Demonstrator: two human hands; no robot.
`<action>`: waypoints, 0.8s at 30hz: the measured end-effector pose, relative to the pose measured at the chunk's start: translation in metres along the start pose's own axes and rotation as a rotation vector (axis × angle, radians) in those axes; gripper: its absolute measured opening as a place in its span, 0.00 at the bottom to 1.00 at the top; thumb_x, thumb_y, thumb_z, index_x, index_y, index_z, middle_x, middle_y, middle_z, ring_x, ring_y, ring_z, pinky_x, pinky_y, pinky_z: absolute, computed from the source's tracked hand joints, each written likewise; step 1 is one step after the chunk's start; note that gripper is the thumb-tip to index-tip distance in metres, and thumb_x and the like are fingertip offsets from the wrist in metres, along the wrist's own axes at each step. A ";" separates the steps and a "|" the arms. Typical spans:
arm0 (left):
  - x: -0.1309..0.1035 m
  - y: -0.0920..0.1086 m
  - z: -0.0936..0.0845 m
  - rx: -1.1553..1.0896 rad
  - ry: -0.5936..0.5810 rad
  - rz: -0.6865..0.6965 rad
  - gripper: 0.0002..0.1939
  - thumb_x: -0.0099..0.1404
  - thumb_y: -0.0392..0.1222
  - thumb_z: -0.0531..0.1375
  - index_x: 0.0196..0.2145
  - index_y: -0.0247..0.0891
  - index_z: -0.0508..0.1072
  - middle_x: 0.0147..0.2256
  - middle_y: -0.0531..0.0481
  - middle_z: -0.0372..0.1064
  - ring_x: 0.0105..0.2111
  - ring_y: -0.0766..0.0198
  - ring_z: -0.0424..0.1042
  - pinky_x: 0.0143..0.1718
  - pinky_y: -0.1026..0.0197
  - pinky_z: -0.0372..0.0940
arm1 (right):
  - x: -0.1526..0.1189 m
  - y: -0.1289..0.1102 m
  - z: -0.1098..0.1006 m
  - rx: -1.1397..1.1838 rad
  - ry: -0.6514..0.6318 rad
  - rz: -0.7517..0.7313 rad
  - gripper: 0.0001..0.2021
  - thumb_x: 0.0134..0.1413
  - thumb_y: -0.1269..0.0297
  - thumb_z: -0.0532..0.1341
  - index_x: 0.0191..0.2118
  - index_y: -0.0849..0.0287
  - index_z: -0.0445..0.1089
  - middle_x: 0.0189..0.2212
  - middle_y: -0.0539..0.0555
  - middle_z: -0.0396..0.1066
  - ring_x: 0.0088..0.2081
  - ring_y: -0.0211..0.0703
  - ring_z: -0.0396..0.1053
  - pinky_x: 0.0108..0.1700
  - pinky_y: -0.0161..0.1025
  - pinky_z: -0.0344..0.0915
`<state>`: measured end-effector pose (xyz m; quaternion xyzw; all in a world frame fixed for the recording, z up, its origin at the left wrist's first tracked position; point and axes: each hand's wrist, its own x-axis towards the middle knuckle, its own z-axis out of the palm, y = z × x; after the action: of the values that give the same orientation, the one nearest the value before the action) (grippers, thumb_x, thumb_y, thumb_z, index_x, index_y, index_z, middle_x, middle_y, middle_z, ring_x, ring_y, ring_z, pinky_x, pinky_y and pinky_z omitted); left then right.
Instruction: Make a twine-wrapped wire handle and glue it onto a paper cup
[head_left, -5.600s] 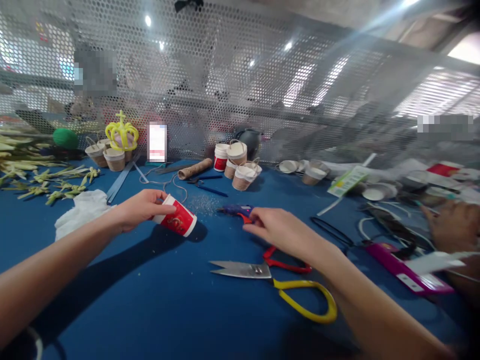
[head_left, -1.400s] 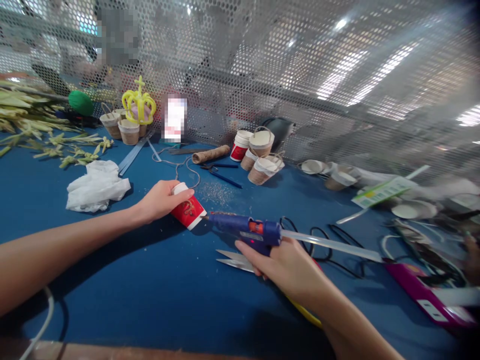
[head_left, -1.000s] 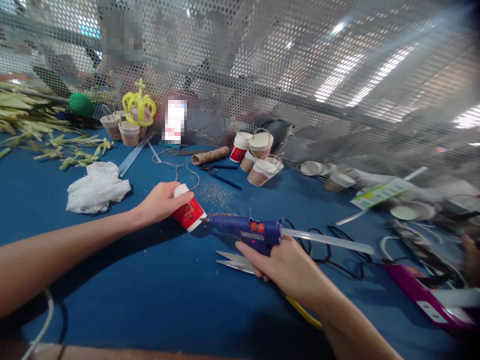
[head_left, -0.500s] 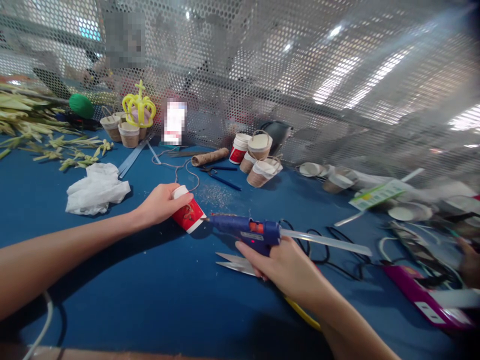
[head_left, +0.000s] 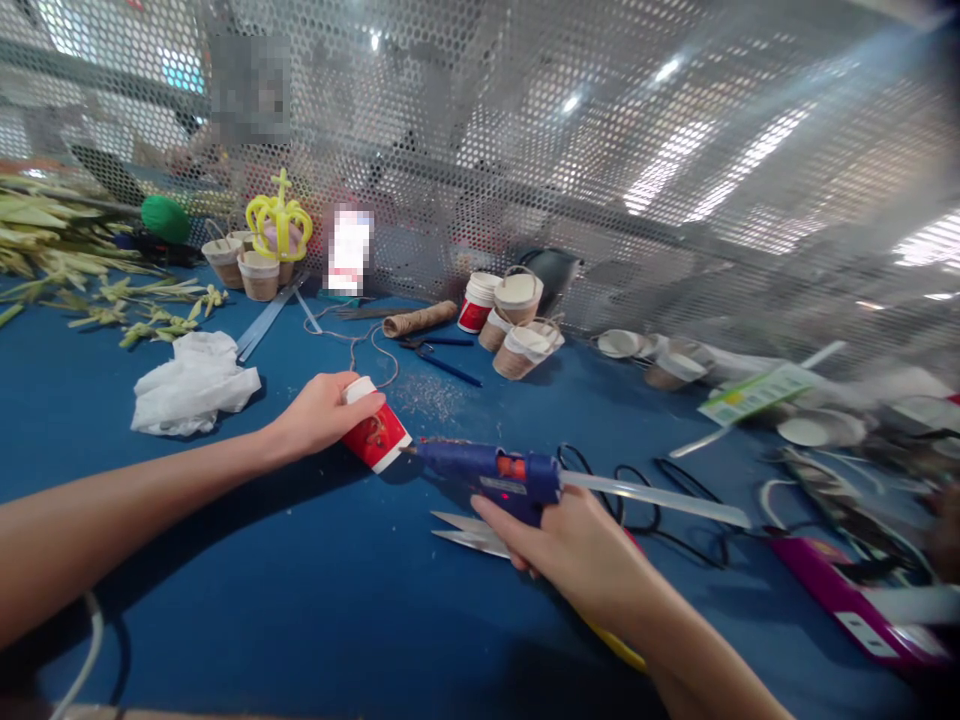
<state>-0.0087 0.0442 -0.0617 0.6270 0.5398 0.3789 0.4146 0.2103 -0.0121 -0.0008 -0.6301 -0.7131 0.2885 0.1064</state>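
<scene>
Tilted on its side, a red and white paper cup (head_left: 376, 438) is gripped by my left hand (head_left: 322, 412), thumb along its wall. My right hand (head_left: 562, 535) is wrapped round the handle of a blue hot glue gun (head_left: 487, 470). The gun's nozzle points left, at or very near the cup's lower rim; whether it touches I cannot tell. From the gun's back sticks a long clear glue stick (head_left: 660, 498). Open scissors (head_left: 472, 535) lie on the blue table under my right hand, their handles partly hidden by it. Twine (head_left: 386, 362) runs behind the cup.
Pliers (head_left: 446, 362), a twine roll (head_left: 420, 319) and several twine-wrapped cups (head_left: 527, 348) lie beyond my hands. A crumpled white cloth (head_left: 195, 385) is at left. Black cable (head_left: 694, 535) and a purple power strip (head_left: 855, 600) lie at right. A perforated metal screen (head_left: 450, 150) bounds the back.
The nozzle has drawn slightly down and away from the cup's rim. Both hands keep their grip; the whole view has shifted a little.
</scene>
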 end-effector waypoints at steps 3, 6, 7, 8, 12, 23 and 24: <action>0.000 0.001 -0.001 0.004 -0.005 0.006 0.13 0.54 0.48 0.54 0.24 0.34 0.64 0.21 0.53 0.62 0.21 0.70 0.59 0.21 0.67 0.53 | 0.000 0.001 -0.001 0.034 0.012 -0.026 0.11 0.46 0.61 0.54 0.18 0.58 0.63 0.09 0.46 0.60 0.14 0.35 0.61 0.19 0.32 0.61; -0.002 0.002 -0.001 0.013 -0.006 0.013 0.12 0.54 0.47 0.54 0.24 0.34 0.63 0.21 0.53 0.61 0.21 0.70 0.59 0.21 0.67 0.53 | 0.001 0.003 -0.002 0.038 0.054 -0.110 0.11 0.47 0.64 0.53 0.17 0.58 0.62 0.09 0.46 0.59 0.16 0.35 0.62 0.21 0.31 0.61; -0.002 0.003 -0.002 0.009 -0.006 0.013 0.12 0.54 0.46 0.54 0.24 0.34 0.63 0.21 0.53 0.61 0.21 0.70 0.59 0.21 0.67 0.53 | 0.001 0.003 -0.002 0.034 0.052 -0.117 0.12 0.47 0.64 0.53 0.16 0.58 0.61 0.09 0.46 0.59 0.16 0.35 0.61 0.21 0.31 0.61; -0.002 0.003 -0.002 0.002 -0.008 0.013 0.11 0.54 0.46 0.54 0.24 0.34 0.63 0.21 0.53 0.61 0.22 0.70 0.59 0.21 0.67 0.54 | 0.001 0.003 -0.001 0.032 0.043 -0.110 0.14 0.47 0.63 0.54 0.15 0.57 0.60 0.08 0.46 0.59 0.15 0.35 0.61 0.21 0.32 0.61; -0.003 0.003 -0.001 -0.014 -0.003 0.011 0.10 0.53 0.45 0.54 0.24 0.34 0.63 0.21 0.54 0.61 0.21 0.70 0.60 0.21 0.67 0.54 | -0.001 0.003 0.001 0.051 0.022 -0.040 0.18 0.47 0.60 0.54 0.11 0.57 0.56 0.07 0.47 0.58 0.13 0.34 0.59 0.19 0.32 0.60; -0.004 0.003 -0.002 -0.014 -0.013 0.023 0.10 0.53 0.45 0.54 0.23 0.35 0.62 0.21 0.55 0.60 0.21 0.70 0.59 0.21 0.67 0.54 | -0.001 0.000 0.003 0.176 0.022 0.002 0.18 0.45 0.60 0.56 0.11 0.57 0.56 0.07 0.46 0.57 0.12 0.33 0.58 0.17 0.30 0.59; -0.004 0.003 -0.002 -0.016 -0.015 0.022 0.10 0.53 0.45 0.54 0.23 0.35 0.62 0.21 0.55 0.60 0.21 0.70 0.59 0.21 0.67 0.54 | 0.000 0.000 0.003 0.171 0.020 -0.005 0.18 0.45 0.60 0.56 0.10 0.57 0.55 0.07 0.46 0.56 0.12 0.33 0.58 0.17 0.30 0.60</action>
<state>-0.0102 0.0406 -0.0580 0.6324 0.5266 0.3833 0.4194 0.2086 -0.0134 -0.0034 -0.6197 -0.6864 0.3416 0.1679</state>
